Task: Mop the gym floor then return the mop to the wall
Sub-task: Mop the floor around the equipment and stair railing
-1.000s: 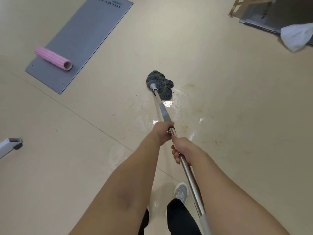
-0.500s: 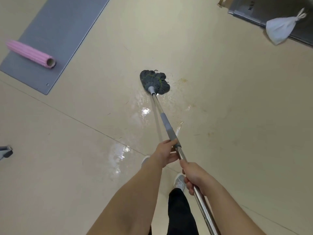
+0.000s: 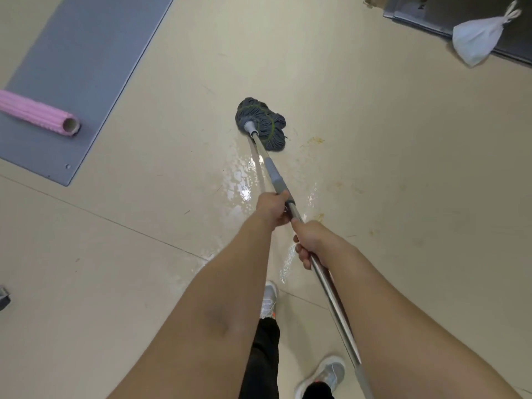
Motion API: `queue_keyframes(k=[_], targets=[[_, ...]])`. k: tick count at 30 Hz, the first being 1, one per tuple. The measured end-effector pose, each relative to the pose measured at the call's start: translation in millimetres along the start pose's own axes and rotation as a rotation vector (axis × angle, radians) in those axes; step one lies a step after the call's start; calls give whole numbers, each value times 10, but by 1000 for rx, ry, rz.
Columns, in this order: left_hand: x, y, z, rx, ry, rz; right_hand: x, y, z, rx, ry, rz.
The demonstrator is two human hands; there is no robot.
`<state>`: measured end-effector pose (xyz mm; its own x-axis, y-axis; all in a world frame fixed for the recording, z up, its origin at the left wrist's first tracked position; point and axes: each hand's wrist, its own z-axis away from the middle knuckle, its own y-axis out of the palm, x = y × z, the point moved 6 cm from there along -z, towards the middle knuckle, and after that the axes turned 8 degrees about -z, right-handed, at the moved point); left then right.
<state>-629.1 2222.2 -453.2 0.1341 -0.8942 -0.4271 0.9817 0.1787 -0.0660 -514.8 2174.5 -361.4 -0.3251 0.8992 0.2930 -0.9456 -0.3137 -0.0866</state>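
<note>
Both hands, left hand (image 3: 272, 207) ahead of right hand (image 3: 309, 243), have fingers clamped on the mop handle (image 3: 331, 289); the mop head (image 3: 263, 122) (grey strands) rests on the wet floor (image 3: 172, 226).

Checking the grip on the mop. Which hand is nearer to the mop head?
Left. The left hand grips the pole at its grey sleeve, closest to the mop head; the right hand grips bare metal just behind it.

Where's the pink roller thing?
In the head view, the pink roller lies far left on the grey mat, well left of the mop.
</note>
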Motion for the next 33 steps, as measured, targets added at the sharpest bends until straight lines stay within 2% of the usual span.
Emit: queue_keyframes(k=[4, 9, 17, 25, 29, 33], targets=[[157, 5, 205, 83, -22, 42, -257, 50, 194, 40, 45, -58], [849, 302, 731, 146, -31, -70, -1168, -163, 619, 42, 66, -174], [2737, 1209, 2012, 253, -87, -288, -3513, -657, 1645, 69, 201, -427], [4830, 1998, 3337, 346, -234, -441, -5800, -1085, 2768, 38, 379, -468], [5184, 2183, 3569, 418, -283, -461, -6180, -1117, 2947, 20, 421, -518], [4877, 2182, 3442, 410, -246, -461, -5832, -1162, 2783, 10, 387, -448]])
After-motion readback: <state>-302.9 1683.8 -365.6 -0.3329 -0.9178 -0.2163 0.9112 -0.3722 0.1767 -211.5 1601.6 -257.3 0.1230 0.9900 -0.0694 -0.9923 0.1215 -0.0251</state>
